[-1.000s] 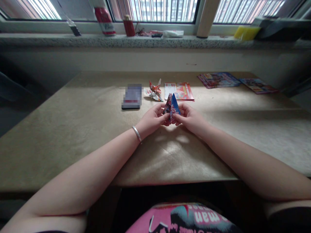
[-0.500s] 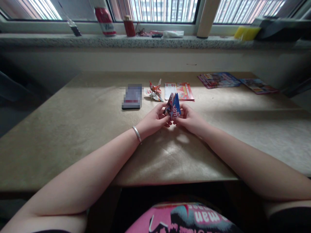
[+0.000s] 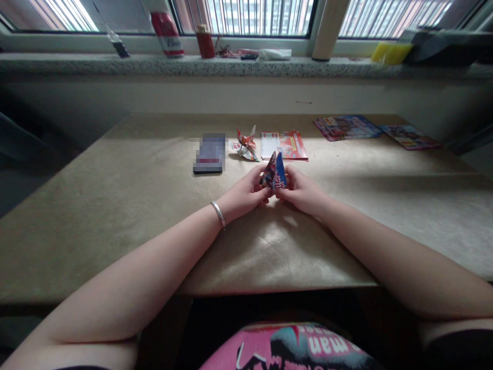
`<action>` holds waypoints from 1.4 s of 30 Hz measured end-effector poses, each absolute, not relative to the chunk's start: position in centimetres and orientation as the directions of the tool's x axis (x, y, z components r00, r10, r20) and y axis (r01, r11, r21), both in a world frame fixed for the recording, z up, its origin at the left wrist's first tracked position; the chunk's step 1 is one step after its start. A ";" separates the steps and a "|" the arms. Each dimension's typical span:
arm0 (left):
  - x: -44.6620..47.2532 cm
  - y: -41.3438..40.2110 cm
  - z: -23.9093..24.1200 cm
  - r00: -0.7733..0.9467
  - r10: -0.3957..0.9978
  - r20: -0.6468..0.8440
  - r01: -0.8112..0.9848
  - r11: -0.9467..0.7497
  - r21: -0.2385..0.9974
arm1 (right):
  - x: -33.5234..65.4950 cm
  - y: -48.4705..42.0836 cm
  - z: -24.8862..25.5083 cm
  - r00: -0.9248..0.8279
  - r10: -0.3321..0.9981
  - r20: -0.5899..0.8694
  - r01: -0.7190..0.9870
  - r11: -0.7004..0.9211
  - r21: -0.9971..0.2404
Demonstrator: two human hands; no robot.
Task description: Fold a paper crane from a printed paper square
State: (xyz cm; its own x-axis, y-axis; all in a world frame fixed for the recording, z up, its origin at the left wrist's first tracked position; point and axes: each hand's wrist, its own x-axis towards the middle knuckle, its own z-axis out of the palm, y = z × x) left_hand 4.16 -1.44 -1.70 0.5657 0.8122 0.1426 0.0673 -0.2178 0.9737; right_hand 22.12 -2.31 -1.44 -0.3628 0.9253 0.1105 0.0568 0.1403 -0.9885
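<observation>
Head view: your folded paper piece (image 3: 275,172) sits between both hands, mid-table, just on your side of the red-and-white papers (image 3: 285,146). Can't tell if it touches the table (image 3: 127,205).
Left hand (image 3: 247,193): fingers curled, thumb nearly meeting them; pinches the dark patterned side.
Right hand (image 3: 305,191): same curl, mirrored; thumb at the lower corner, fingers behind the blue side.
Fold handling: I'd keep both pinches light and even, thumbs low, edges matched before any crease gets pressure. Squeezing hard from both sides would likely crumple the layers.
Tips: two narrow points, slight gap between, aimed away from you toward the window (image 3: 258,18); wide end by your thumbs.
Long axis: tips to wide end, near vertical in the picture, running between your hands. Upright or leaning away, can't tell.
Beyond your left hand: paper figures (image 3: 247,146), beside a pixelated flat device (image 3: 210,154).
</observation>
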 end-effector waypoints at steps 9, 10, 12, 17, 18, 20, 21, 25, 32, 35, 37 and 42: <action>4.2 -1.4 -0.9 0.418 0.840 0.345 0.180 -0.449 0.875 | 22.2 -2.3 -1.8 -0.387 0.900 0.199 0.170 0.282 -0.944; 4.1 -1.3 -0.8 0.401 0.846 0.351 0.186 -0.450 0.873 | 22.2 -2.4 -1.8 -0.388 0.894 0.225 0.186 0.315 -0.931; 4.1 -1.3 -0.7 0.373 0.865 0.336 0.166 -0.418 0.893 | 22.2 -2.5 -1.6 -0.365 0.897 0.251 0.215 0.343 -0.914; 4.2 -1.3 -0.8 0.368 0.876 0.312 0.059 -0.356 0.933 | 22.2 -2.7 -1.2 -0.261 0.922 0.286 0.124 0.326 -0.937; 4.3 -1.3 -0.9 0.370 0.877 0.307 0.031 -0.342 0.939 | 22.1 -2.7 -1.1 -0.259 0.921 0.291 0.087 0.322 -0.943; 4.4 -1.3 -1.0 0.352 0.887 0.300 -0.027 -0.311 0.950 | 22.1 -2.6 -1.2 -0.268 0.920 0.284 0.053 0.309 -0.950; 4.5 -1.3 -1.0 0.334 0.893 0.302 -0.052 -0.302 0.952 | 22.1 -2.5 -1.2 -0.269 0.922 0.278 0.054 0.303 -0.951; 4.6 -1.4 -0.9 0.285 0.908 0.308 -0.093 -0.293 0.952 | 22.2 -2.4 -1.3 -0.269 0.928 0.258 0.062 0.285 -0.957; 4.9 -1.7 -0.5 0.287 0.914 0.286 -0.113 -0.264 0.958 | 21.9 -2.4 -0.7 -0.223 0.929 0.295 -0.008 0.301 -0.954; 5.1 -1.8 -0.4 0.288 0.912 0.294 -0.117 -0.271 0.955 | 21.8 -2.5 -0.5 -0.197 0.925 0.325 -0.037 0.324 -0.945; 5.2 -1.9 -0.4 0.283 0.912 0.296 -0.101 -0.278 0.955 | 21.8 -2.6 -0.4 -0.184 0.928 0.323 -0.017 0.326 -0.945; 5.1 -2.0 -0.4 0.260 0.889 0.376 -0.107 -0.361 0.927 | 21.7 -2.7 -0.4 -0.221 0.933 0.284 -0.019 0.287 -0.958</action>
